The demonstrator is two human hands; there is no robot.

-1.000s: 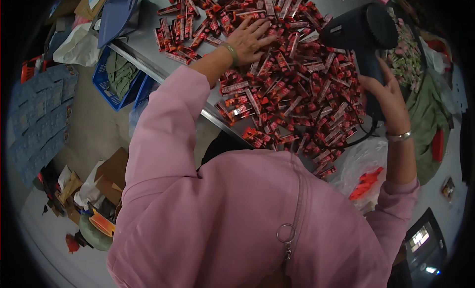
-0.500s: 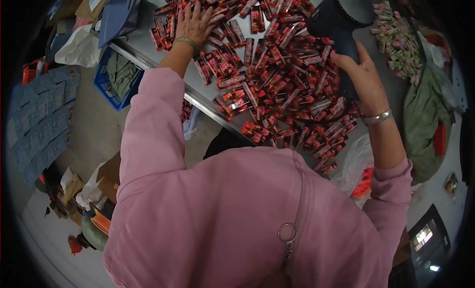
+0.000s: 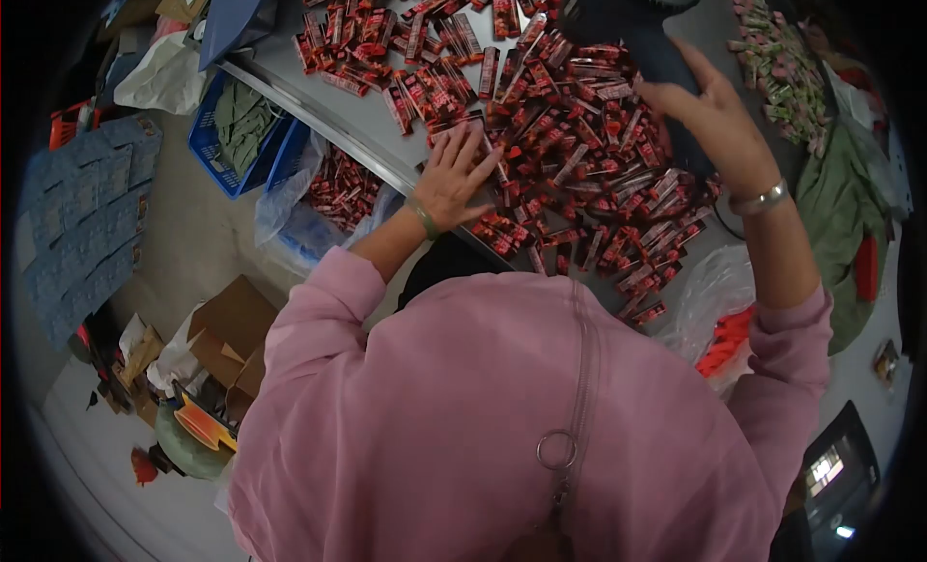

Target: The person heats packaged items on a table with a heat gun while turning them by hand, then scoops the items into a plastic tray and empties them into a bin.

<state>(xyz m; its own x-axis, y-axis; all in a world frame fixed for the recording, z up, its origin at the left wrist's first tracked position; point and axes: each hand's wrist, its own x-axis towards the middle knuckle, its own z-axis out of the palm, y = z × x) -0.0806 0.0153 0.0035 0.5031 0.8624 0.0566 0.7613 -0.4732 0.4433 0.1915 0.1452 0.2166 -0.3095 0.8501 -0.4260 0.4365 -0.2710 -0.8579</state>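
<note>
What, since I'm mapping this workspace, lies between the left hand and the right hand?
From the left hand, a spread of red packets on the table, then the dark handheld device at the right hand; the head view shows this.

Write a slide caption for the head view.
Left hand spread beside strewn red packets on a metal table, right hand holding a dark handheld blower.
</note>
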